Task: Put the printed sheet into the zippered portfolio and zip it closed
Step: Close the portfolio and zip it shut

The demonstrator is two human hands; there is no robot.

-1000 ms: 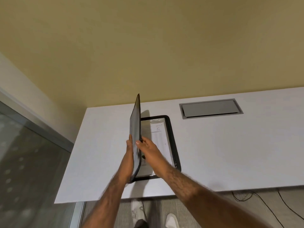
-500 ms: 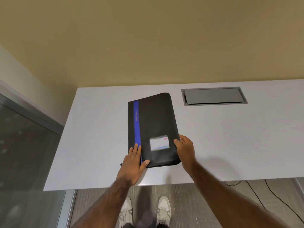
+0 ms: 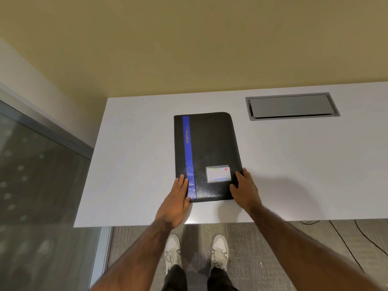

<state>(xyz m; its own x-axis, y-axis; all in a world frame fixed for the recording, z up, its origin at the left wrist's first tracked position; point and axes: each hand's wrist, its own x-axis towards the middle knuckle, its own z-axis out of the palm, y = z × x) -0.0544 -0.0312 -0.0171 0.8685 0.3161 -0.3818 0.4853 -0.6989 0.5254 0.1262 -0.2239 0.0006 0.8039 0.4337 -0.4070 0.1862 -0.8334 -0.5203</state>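
- Lying shut at 12 o'clock: portfolio (image 3: 212,148), sheet unseen.
- Left hand (image 3: 175,204) flat on its 7 o'clock corner; right hand (image 3: 244,192) relaxed at 4 o'clock.
- Pin with left, seek hidden zip pull with right.

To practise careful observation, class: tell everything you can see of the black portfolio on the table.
The portfolio lies flat and closed on the white table. Black, leather-like cover, rounded far right corner, blue stripe lettered PORTFOLIO near its left edge, a label card low right. The left hand and right hand rest on its near corners. Zip unseen.
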